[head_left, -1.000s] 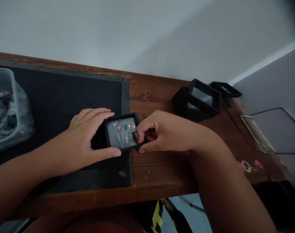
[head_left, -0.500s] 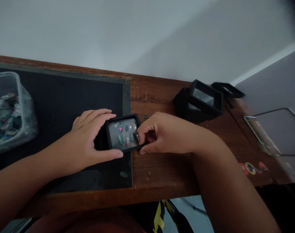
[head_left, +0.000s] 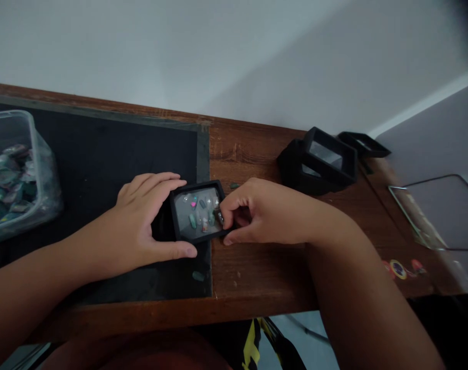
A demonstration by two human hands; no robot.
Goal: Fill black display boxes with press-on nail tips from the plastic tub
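Observation:
A small black-rimmed tray (head_left: 183, 222) lies across the right edge of the dark mat, with several green pieces, a pink one and clear bits inside. My left hand (head_left: 149, 218) is at its left side, fingers spread, the fingertips near the top-left corner and the thumb by the lower edge. At the tray's right end, my right hand (head_left: 245, 213) has its thumb and fingers closed in a pinch beside a small shiny dark piece (head_left: 219, 217). Whether that piece is between the fingertips is hard to make out.
On the left stands a clear plastic tub (head_left: 44, 190) of wrapped pieces. Black frames (head_left: 318, 159) are stacked at the back right, with another frame (head_left: 364, 145) behind. Loose green pieces (head_left: 198, 276) lie near the tray. Red round items (head_left: 398, 269) are at the right.
The whole view has shifted slightly. My left thumb stands a little lower against the tray's lower edge, and my right hand keeps its pinch at the tray's right end.

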